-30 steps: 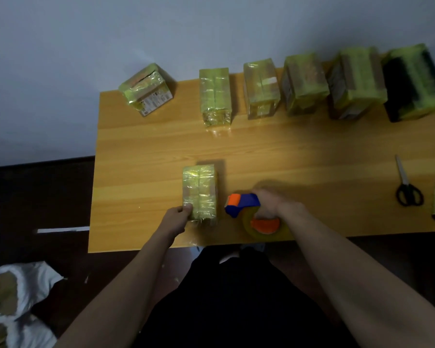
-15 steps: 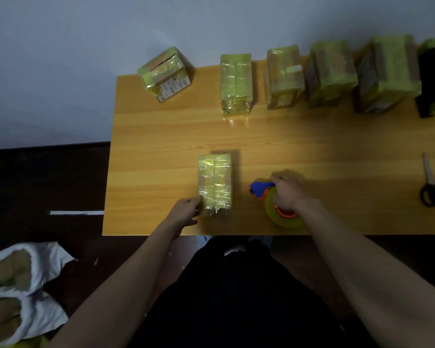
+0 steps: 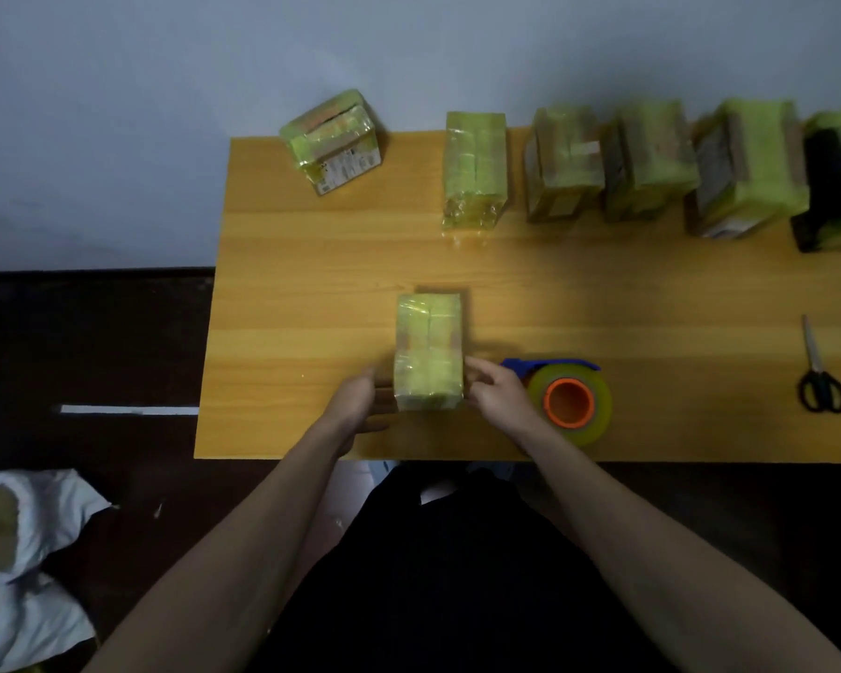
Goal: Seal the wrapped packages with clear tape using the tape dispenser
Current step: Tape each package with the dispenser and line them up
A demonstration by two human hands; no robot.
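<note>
The wrapped package (image 3: 428, 352) stands on the worktop (image 3: 603, 303) near its front edge, between both hands. The left hand (image 3: 355, 405) touches its left side, fingers loosely spread; the right hand (image 3: 498, 395) touches its right side, fingers curled. The tape dispenser (image 3: 566, 400) lies free just beside the right hand.

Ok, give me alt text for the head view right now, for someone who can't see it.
Both hands, left hand and right hand, flank a wrapped package near the front edge of a wooden table. The tape dispenser lies free just right of the right hand. Six more packages line the far edge, and scissors lie at far right.
</note>
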